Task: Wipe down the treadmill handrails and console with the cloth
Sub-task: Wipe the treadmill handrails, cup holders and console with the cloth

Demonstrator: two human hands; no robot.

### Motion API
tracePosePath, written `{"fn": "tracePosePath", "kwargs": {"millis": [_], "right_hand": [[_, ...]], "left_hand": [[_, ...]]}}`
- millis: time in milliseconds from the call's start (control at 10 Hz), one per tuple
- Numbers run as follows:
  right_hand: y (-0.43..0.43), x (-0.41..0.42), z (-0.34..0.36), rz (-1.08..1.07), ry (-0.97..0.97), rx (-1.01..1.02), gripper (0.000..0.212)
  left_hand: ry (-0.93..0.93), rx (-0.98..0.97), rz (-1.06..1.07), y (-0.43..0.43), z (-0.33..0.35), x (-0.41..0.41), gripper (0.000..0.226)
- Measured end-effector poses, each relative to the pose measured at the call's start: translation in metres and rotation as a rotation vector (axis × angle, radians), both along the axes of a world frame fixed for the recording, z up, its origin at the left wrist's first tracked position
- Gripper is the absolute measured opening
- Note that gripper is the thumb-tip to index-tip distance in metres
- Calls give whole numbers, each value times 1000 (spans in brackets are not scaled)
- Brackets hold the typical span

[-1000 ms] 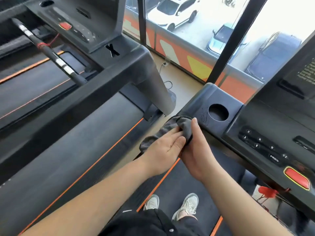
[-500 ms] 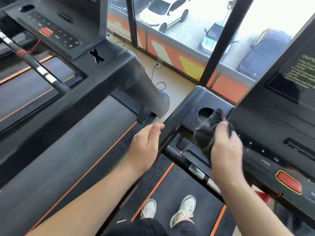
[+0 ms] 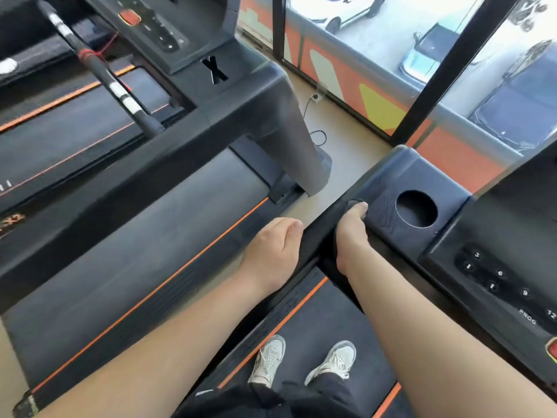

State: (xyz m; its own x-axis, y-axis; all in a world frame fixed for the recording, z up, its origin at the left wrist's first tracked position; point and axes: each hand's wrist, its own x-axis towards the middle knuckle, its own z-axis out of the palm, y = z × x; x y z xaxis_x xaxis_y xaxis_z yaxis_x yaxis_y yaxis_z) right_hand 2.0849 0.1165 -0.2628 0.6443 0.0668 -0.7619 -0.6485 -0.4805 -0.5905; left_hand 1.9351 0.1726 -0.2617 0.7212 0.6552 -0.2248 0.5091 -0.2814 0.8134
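Grey cloth (image 3: 353, 203) lay bunched under the right hand (image 3: 351, 233), its grip curled round cloth and handrail (image 3: 316, 233) at the console's (image 3: 497, 230) left corner; left hand (image 3: 274, 251) hung loose, empty. Firm, overlapping strokes along the rail would suit.

Cloth (image 3: 356, 204) mostly hidden under right grip (image 3: 351, 233); only a dark scrap shows at the fingertips, hard to split from the black handrail (image 3: 318, 239). Left grip (image 3: 275, 251): fingers out of sight behind the handrail edge, can't tell if curled or straight. Console (image 3: 497, 224) cut off by right edge, red button (image 3: 553, 349) half out of frame, keypad (image 3: 494, 276) digits smeared. Neighbouring treadmill's console (image 3: 156, 22) blurred, cut by top edge. Logo (image 3: 12, 221) at left edge clipped, unreadable.
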Motion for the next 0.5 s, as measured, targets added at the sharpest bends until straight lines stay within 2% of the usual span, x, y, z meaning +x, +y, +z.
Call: {"fn": "tracePosePath", "kwargs": {"millis": [200,400,500], "right_hand": [[-2,-4,-10,106,-98,-2,64],[-10,-21,-16,243,-237,-74,71],[-14,-4,-26,184,-184,-138,76]], "left_hand": [[86,-12,-36,0,-5,6,48],[55,7,-21,-1,-5,11,46],[30,25,-25,-5,-3,4,38]]}}
